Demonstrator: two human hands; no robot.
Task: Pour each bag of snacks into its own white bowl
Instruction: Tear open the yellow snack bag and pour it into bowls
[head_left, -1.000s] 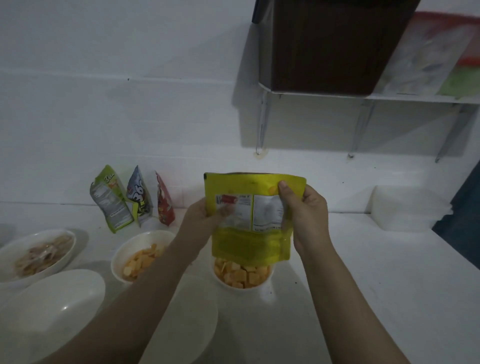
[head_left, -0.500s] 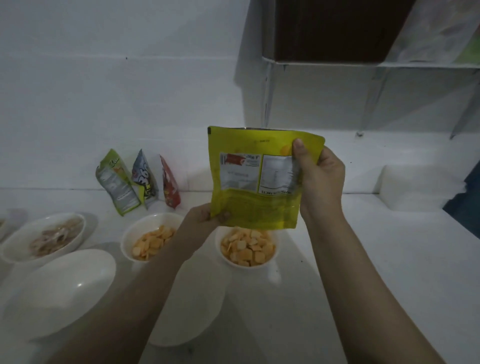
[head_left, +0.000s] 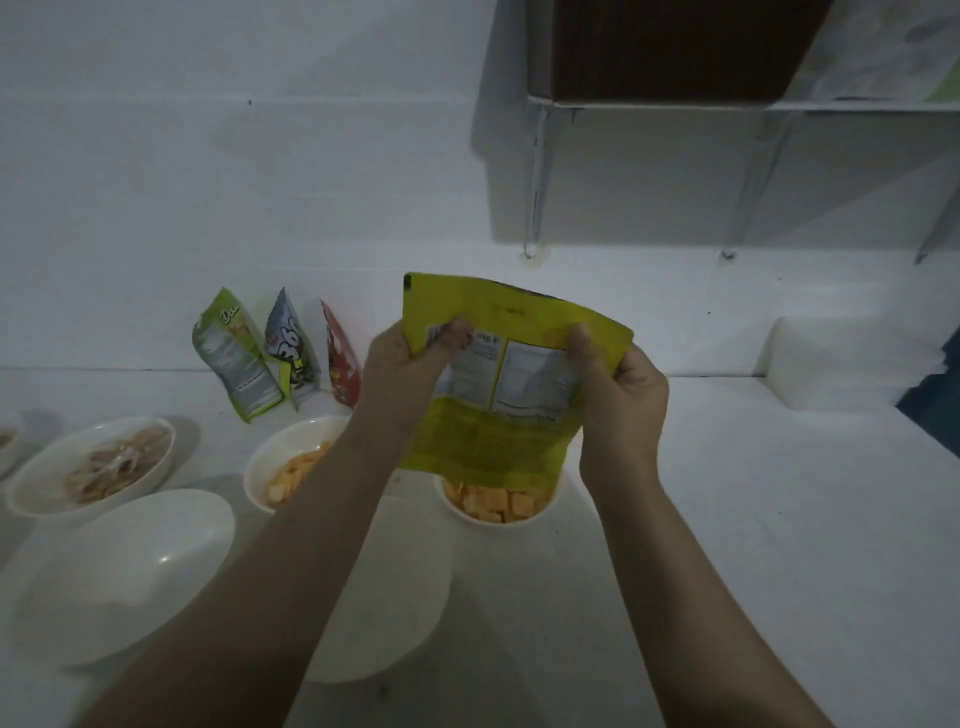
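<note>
A yellow snack bag (head_left: 498, 431) hangs upside down over a small white bowl (head_left: 498, 512) filled with orange square snacks. My left hand (head_left: 410, 374) grips the bag's left side and my right hand (head_left: 618, 395) grips its right side. Left of it stands another white bowl (head_left: 260, 467) holding orange pieces. Two white bowls with nothing in them lie nearer me, one at the left (head_left: 119, 577) and one under my left forearm (head_left: 395, 597). At the far left a bowl (head_left: 36, 488) holds pale brown snacks.
Three bags lean on the back wall: a green one (head_left: 234, 358), a grey one (head_left: 291, 348) and a red one (head_left: 340, 358). A white lidded box (head_left: 841, 374) sits at the right. A shelf on metal brackets (head_left: 727, 109) hangs above.
My left hand went from the bag's lower edge up to its left side. The bag came down closer over the bowl of orange squares.
</note>
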